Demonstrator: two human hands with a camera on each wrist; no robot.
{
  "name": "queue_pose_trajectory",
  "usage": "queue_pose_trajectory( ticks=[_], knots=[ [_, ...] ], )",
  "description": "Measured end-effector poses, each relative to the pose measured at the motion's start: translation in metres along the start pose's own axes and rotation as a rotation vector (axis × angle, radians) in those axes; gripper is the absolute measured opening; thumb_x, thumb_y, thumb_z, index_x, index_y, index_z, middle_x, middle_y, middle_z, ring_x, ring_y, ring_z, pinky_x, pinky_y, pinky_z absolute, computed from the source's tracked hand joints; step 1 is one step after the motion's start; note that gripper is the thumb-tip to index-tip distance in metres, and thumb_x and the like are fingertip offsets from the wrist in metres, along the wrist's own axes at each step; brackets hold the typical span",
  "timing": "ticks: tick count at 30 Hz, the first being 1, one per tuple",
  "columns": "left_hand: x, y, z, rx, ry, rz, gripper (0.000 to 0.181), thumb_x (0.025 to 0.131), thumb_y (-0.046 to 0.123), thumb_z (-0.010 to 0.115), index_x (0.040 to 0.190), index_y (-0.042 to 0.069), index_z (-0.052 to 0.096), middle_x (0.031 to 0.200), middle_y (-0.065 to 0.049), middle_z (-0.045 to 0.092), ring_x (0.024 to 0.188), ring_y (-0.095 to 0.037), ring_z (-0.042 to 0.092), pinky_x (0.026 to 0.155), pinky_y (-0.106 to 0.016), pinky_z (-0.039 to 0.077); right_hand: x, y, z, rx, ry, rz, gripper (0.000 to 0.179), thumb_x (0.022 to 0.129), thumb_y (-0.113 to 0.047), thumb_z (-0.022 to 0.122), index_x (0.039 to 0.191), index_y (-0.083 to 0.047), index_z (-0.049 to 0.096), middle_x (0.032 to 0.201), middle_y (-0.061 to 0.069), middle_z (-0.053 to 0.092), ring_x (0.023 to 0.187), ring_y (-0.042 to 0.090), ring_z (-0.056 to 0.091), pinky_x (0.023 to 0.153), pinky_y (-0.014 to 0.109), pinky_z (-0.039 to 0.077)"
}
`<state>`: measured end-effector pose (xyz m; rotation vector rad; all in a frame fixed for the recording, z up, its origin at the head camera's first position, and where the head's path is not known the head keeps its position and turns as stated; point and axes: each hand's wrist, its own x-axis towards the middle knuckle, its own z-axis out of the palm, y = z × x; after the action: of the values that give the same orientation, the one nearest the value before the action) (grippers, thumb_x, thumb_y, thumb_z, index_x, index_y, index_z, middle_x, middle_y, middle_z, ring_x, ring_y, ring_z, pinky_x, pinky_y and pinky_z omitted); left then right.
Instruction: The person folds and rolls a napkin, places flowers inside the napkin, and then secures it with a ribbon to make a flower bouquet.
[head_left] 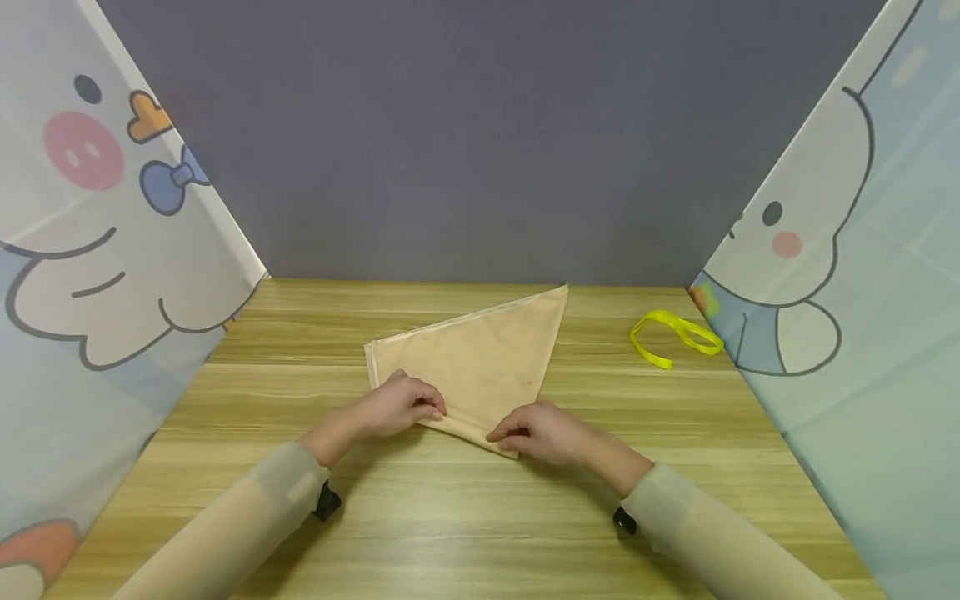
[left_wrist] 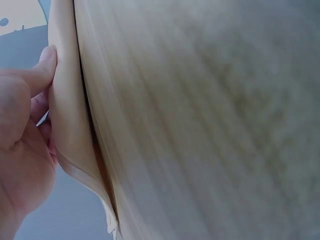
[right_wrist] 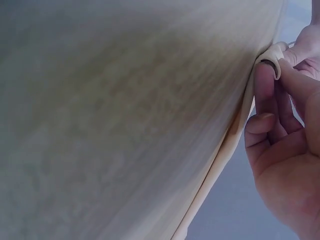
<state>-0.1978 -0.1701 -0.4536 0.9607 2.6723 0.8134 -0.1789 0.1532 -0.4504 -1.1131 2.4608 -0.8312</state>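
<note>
Pinching beige cloth (head_left: 476, 358), edge rolled; both hands (head_left: 400, 405) (head_left: 551, 433).

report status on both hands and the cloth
Left hand, right hand: both pinching beige cloth by near edge. Rest spread on wood-grain table. Yellow ribbon off right, clear of cloth.

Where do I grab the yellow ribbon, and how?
Pinch the yellow ribbon by its near end, probably best reaching from the person's side of the table: that end lies closest, away from the ribbon's far bends.
</note>
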Motion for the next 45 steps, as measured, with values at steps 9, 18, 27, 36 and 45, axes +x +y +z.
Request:
queue_pose_trajectory(
  ticks=[9,18,27,36,45],
  knots=[
    [0.001,0.001,0.001,0.054,0.014,0.053,0.009,0.104,0.022,0.075,0.101,0.020,0.083,0.102,0.012,0.073,0.099,-0.008,0.064,0.091,-0.036,0.032,0.001,0.002,0.000,-0.004,0.000,0.002,0.019,0.106,-0.020,0.075,0.121,-0.019,0.086,0.106,-0.005,0.080,0.093,-0.002,0.066,0.082,0.022,0.055],
    [0.003,-0.003,0.005,-0.032,0.003,0.086,0.006,0.104,0.013,0.076,0.102,0.017,0.080,0.102,0.007,0.069,0.094,-0.004,0.060,0.090,-0.029,0.051,0.002,0.000,0.003,-0.090,0.022,-0.010,0.018,0.103,-0.017,0.079,0.119,-0.019,0.087,0.097,-0.008,0.062,0.080,-0.003,0.050,0.073,0.018,0.049],
    [-0.002,-0.008,-0.001,-0.082,-0.030,0.140,0.009,0.101,0.008,0.079,0.105,0.014,0.084,0.103,0.003,0.077,0.092,-0.002,0.065,0.083,-0.025,0.059,0.004,-0.008,0.002,-0.191,0.023,-0.031,0.026,0.096,-0.029,0.088,0.120,-0.020,0.087,0.096,-0.012,0.070,0.077,-0.004,0.052,0.072,0.018,0.048],
    [-0.008,-0.008,-0.002,-0.153,-0.093,0.100,0.016,0.095,0.013,0.087,0.110,0.018,0.084,0.108,0.007,0.076,0.098,-0.004,0.064,0.089,-0.026,0.060,0.000,-0.008,-0.003,-0.246,-0.012,-0.035,0.027,0.095,-0.026,0.088,0.122,-0.021,0.086,0.099,-0.011,0.071,0.077,-0.004,0.051,0.072,0.018,0.047],
    [-0.010,0.002,0.006,-0.177,-0.105,0.166,0.012,0.094,0.011,0.088,0.105,0.013,0.086,0.100,0.004,0.078,0.087,0.004,0.064,0.079,-0.023,0.061,-0.011,-0.002,-0.005,-0.209,-0.036,-0.061,0.030,0.091,-0.034,0.092,0.119,-0.025,0.086,0.103,-0.013,0.072,0.081,-0.002,0.054,0.074,0.018,0.048]
  ],
)
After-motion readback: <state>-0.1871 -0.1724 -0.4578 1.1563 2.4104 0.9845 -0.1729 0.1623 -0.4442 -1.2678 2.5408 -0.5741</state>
